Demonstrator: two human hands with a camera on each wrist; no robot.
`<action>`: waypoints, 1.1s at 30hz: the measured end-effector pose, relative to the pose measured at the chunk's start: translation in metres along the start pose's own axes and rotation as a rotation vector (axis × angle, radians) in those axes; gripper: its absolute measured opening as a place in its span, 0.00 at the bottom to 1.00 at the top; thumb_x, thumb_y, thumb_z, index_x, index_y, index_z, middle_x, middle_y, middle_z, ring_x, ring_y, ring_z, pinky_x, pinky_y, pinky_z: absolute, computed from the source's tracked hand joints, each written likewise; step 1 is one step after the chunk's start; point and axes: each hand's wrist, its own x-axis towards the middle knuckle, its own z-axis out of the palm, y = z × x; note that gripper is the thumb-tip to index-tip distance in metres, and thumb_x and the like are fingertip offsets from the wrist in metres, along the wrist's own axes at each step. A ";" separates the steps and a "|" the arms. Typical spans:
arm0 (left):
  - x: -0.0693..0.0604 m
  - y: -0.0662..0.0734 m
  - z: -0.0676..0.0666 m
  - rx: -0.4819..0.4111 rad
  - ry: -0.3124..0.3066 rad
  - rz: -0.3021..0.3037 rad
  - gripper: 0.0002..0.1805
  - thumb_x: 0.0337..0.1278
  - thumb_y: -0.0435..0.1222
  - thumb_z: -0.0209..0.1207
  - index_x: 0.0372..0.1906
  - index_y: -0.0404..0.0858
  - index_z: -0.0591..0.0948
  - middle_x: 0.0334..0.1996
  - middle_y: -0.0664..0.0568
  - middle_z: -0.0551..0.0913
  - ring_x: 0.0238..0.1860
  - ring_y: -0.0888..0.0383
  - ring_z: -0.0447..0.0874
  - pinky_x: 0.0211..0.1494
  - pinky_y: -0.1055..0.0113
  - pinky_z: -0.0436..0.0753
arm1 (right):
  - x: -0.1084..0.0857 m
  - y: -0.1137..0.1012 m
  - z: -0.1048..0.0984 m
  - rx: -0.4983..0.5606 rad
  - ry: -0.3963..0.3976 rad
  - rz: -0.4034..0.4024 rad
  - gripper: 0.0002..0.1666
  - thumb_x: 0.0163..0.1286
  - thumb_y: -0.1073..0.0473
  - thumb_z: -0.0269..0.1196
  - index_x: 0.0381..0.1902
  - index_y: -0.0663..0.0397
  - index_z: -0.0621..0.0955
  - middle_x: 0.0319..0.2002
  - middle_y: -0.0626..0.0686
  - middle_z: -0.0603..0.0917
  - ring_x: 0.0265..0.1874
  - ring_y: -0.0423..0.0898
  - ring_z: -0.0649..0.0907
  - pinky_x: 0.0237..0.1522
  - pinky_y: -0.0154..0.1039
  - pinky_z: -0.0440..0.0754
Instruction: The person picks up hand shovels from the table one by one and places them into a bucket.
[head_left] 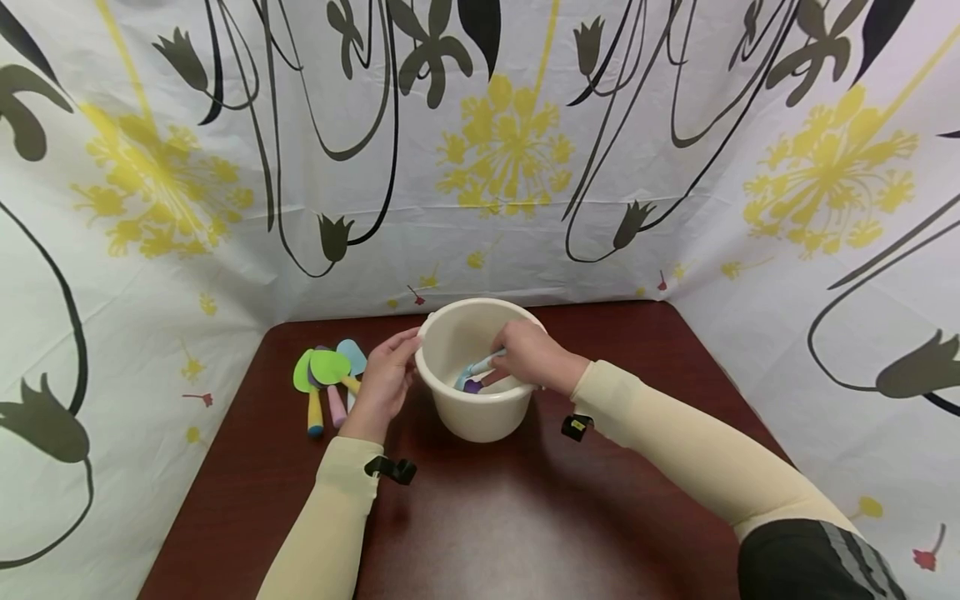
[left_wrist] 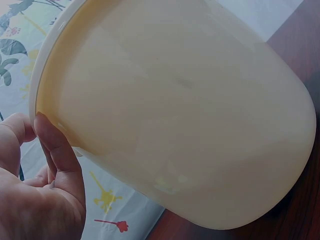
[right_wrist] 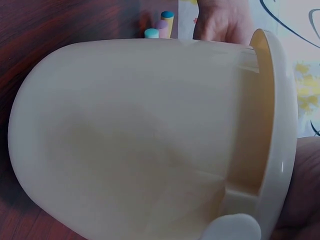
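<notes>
A cream plastic bucket (head_left: pixel 480 421) stands on the dark red table. My left hand (head_left: pixel 384 379) grips its rim at the left, and the left wrist view shows thumb and finger pinching the rim (left_wrist: pixel 34 95). Inside the bucket, my right hand (head_left: pixel 534 354) holds a light blue handle (head_left: pixel 489 362), the rest of which slants down toward the bottom. Near its lower end shows a purple piece (head_left: pixel 472 387); whether the two belong together I cannot tell. The bucket wall hides most of the right hand in the right wrist view.
Left of the bucket lies a pile of small spatula-like tools, with green heads (head_left: pixel 330 367), a light blue head (head_left: pixel 352 355), a yellow handle (head_left: pixel 315 412) and a pink handle (head_left: pixel 336 407). A flower-patterned curtain (head_left: pixel 405 242) surrounds the table (head_left: pixel 480 517) at the back and sides.
</notes>
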 end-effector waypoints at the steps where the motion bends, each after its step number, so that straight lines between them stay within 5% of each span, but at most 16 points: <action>1: 0.000 0.000 0.000 0.000 -0.001 0.000 0.23 0.80 0.43 0.67 0.69 0.35 0.85 0.53 0.48 0.88 0.41 0.58 0.84 0.41 0.71 0.82 | 0.000 0.000 0.000 -0.001 -0.002 -0.004 0.08 0.70 0.64 0.73 0.30 0.58 0.94 0.27 0.45 0.91 0.20 0.37 0.80 0.33 0.37 0.82; 11: 0.000 0.000 0.000 -0.006 0.005 -0.004 0.22 0.80 0.42 0.67 0.68 0.36 0.86 0.53 0.49 0.88 0.43 0.55 0.83 0.42 0.70 0.83 | 0.001 -0.004 0.000 0.010 -0.049 0.029 0.12 0.72 0.62 0.76 0.27 0.59 0.92 0.25 0.49 0.91 0.15 0.36 0.76 0.26 0.34 0.77; 18: 0.000 -0.001 0.001 -0.003 0.003 0.001 0.22 0.79 0.42 0.68 0.68 0.36 0.86 0.52 0.48 0.88 0.41 0.57 0.83 0.42 0.70 0.82 | 0.002 -0.004 0.002 -0.001 -0.065 0.060 0.23 0.68 0.57 0.81 0.17 0.55 0.85 0.14 0.40 0.74 0.13 0.36 0.66 0.23 0.32 0.67; 28: 0.001 -0.002 0.000 -0.002 -0.005 -0.002 0.23 0.80 0.42 0.67 0.69 0.35 0.85 0.55 0.48 0.87 0.44 0.56 0.83 0.43 0.70 0.82 | 0.002 -0.005 0.001 -0.036 -0.092 0.063 0.21 0.64 0.52 0.84 0.20 0.56 0.87 0.18 0.44 0.84 0.13 0.38 0.76 0.25 0.34 0.76; 33: -0.001 -0.001 0.001 0.000 -0.002 0.002 0.22 0.80 0.42 0.67 0.69 0.36 0.85 0.55 0.48 0.87 0.44 0.55 0.83 0.43 0.69 0.82 | 0.002 -0.007 -0.001 -0.034 -0.092 0.063 0.28 0.64 0.52 0.84 0.14 0.50 0.79 0.15 0.40 0.72 0.14 0.37 0.67 0.25 0.32 0.68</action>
